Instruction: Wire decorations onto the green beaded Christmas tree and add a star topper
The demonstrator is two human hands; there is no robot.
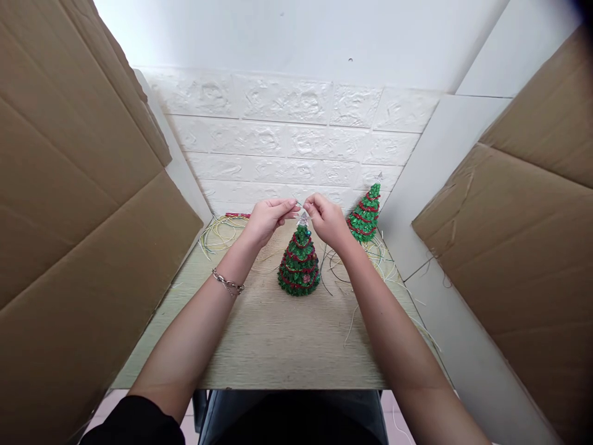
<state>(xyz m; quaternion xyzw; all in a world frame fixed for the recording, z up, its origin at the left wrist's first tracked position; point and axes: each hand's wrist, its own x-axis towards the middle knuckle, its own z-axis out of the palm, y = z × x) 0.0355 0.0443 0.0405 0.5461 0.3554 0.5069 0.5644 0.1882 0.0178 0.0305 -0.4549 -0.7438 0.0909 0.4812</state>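
Observation:
Both hands are raised over the tip of a small green beaded Christmas tree (299, 266) wound with red garland, which stands upright on the table. My left hand (273, 216) is closed in a pinch on a thin strand (299, 204), greenish and pale, just above the tree's clear topper (303, 219). Opposite it, my right hand (324, 216) pinches the same small strand, its fingers curled. The fingertips are close together, and whether anything tiny hangs on the strand is too small to tell. A few coloured ornaments show on the tree's right side.
A second beaded tree (365, 213) stands at the back right among loose pale cords (377, 253). More yellowish cords (217, 235) and a red bundle (238, 216) lie at the back left. Cardboard panels (509, 247) flank the wooden table (287, 346), with a white brick-pattern wall behind.

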